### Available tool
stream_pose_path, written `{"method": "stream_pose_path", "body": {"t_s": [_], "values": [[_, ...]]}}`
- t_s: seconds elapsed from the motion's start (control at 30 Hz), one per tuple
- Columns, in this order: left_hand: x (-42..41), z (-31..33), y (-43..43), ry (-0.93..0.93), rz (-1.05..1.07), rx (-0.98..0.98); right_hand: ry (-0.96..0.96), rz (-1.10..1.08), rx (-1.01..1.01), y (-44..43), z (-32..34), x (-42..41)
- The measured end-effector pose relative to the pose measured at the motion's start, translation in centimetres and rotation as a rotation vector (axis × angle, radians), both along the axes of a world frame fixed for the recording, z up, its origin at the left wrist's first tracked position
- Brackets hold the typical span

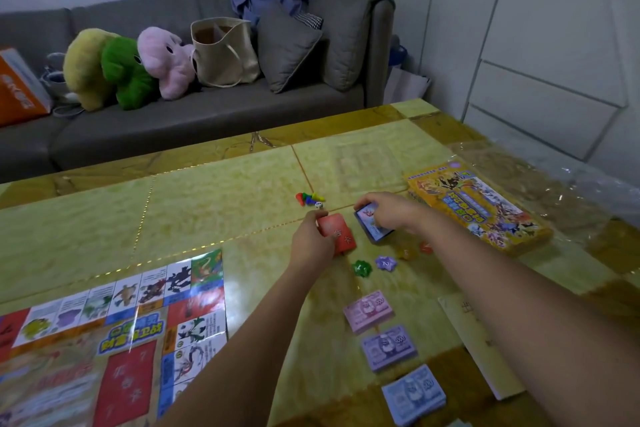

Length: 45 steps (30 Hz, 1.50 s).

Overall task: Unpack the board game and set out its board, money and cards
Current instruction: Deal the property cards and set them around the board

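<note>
A yellow marbled counter (225,191) filled the view from above. At the left lay the board (114,333), unfolded and flat, its glossy face catching the light; it looked thin and floppy, best slid or lifted by two edges.

Near the middle, the left hand (311,243) gripped a stack of red cards (337,234), fingers curled round its near end, the stack low over the counter or resting on it; I could not tell which. Just beyond sat a small heap of coloured pawns (310,198) and a white die (318,205).

Just to the right, the right hand (388,211) held a stack of blue-edged cards (372,229) from above, fingers curled over its far end. Both stacks seemed light, slick and apt to fan out, so a pinch across the short ends would likely keep them square.

Nearer the viewer lay a green token (362,268) and a purple token (386,263), then three stacks of paper money in a row: pink (369,310), purple (389,348), blue (414,393). These looked soft and loose.

At the far right lay the yellow box (478,208), flat on the counter.
</note>
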State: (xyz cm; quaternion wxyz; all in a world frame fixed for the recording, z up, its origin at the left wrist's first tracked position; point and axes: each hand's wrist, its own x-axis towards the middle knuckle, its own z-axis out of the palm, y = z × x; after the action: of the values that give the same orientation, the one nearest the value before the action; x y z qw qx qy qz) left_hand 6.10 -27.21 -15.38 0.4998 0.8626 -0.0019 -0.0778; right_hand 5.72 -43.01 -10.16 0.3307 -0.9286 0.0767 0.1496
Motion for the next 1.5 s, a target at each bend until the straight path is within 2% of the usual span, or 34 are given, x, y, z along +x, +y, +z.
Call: {"method": "stream_pose_path", "body": {"t_s": [0.2,0.4,0.6,0.67,0.83,1.1,1.5], "values": [[0.3,0.1,-0.6,0.025,-0.024,-0.038,0.060,0.041,-0.068,-1.4,0.2,0.4],[0.4,0.5,-1.0,0.022,-0.071,0.126,0.050,0.091,-0.199,-1.8,0.4,1.3],[0.9,-0.3,-0.8,-0.023,-0.101,0.253,0.123,0.262,-0.431,-1.6,1.3,2.5],[1.0,-0.3,-0.8,-0.035,-0.115,0.270,0.126,0.271,-0.442,-1.7,1.2,2.9],[1.1,-0.3,-0.6,-0.045,-0.136,0.464,0.088,0.248,-0.475,-1.6,0.8,2.9],[0.4,0.8,-0.8,-0.054,-0.197,0.610,0.072,0.246,-0.557,-1.3,0.7,2.7],[0.0,1.0,-0.7,-0.043,-0.228,0.641,0.095,0.273,-0.593,-1.4,0.8,2.0]]}}
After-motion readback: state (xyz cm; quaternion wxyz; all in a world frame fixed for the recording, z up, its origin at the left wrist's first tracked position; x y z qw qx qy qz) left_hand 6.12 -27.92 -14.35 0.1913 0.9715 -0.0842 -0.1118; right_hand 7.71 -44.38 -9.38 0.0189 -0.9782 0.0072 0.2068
